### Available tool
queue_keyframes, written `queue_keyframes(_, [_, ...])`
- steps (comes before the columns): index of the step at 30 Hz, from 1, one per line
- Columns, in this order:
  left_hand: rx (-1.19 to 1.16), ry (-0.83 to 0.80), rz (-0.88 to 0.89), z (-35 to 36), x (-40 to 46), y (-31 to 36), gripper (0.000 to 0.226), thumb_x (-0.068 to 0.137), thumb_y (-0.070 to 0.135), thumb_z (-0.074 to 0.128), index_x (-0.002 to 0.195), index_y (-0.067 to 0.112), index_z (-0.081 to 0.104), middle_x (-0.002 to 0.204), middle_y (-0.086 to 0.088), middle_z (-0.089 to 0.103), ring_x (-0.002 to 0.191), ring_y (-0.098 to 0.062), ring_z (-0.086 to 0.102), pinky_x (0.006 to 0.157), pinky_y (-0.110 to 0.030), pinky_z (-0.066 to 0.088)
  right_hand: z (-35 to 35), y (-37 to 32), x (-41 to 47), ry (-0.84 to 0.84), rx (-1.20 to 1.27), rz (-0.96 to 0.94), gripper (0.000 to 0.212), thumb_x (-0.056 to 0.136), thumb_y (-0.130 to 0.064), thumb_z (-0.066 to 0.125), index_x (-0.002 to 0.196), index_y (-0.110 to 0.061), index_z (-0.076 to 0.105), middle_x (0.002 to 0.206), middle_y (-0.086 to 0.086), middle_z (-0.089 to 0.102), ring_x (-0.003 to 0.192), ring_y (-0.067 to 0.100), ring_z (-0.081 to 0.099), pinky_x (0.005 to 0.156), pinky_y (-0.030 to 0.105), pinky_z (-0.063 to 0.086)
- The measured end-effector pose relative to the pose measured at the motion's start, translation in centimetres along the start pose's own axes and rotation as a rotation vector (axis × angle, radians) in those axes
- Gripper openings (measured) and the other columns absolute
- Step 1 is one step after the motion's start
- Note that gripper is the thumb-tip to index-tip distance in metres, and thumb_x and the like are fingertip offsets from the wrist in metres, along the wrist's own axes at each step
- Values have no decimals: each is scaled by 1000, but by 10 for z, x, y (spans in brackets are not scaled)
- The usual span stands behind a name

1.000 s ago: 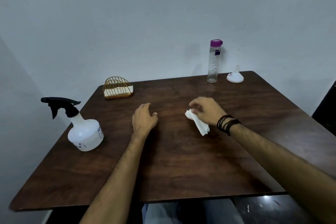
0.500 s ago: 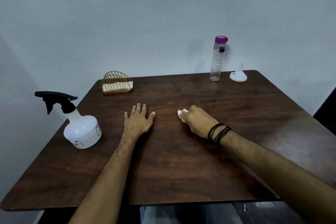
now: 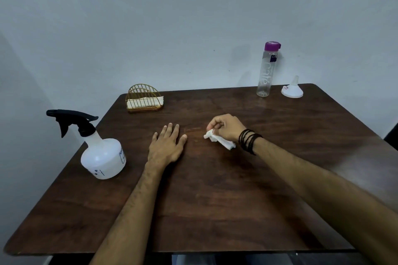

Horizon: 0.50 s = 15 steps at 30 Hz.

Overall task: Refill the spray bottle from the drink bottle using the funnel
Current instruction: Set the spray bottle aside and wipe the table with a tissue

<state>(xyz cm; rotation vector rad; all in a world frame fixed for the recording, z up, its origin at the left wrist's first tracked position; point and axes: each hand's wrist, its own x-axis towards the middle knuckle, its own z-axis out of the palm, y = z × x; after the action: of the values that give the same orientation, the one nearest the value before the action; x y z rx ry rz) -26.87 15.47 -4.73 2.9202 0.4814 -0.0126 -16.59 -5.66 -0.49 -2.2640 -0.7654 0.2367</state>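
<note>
Both hands sit mid-table: my left hand [image 3: 167, 146] lies flat and spread on the wooden table [image 3: 215, 211], holding nothing, while my right hand [image 3: 226, 128] is curled around a crumpled white tissue [image 3: 218, 140] pressed to the wood. I judge this is wiping the table, not pouring. Left of my left hand, near the table's left edge, stands the spray bottle [image 3: 102, 157], trigger head on. Past my right hand, at the table's far right corner, the drink bottle [image 3: 266, 71] stands capped and looks empty, with the funnel [image 3: 292, 90] beside it, mouth down. Next I would probably drop the tissue, then check whether anything remains.
</note>
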Motion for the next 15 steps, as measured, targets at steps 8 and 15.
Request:
queue_keyframes(8, [-1,22,13,2,0,-2,67,103,59,15,160,25,9,168,0,2,155,-16,-1,125,-45,2,23,2,6,191,-393,-120,25,92,-8,57,105,-19,76,109,4,60,95,29,65,84,39,55])
queue_keyframes(15, [-18,57,1,9,5,0,60,106,48,15,160,23,10,169,0,3,155,-16,0,125,-46,1,34,-13,-9,74,-379,-216,18,92,-30,65,102,-17,73,109,-3,67,100,15,64,88,32,51])
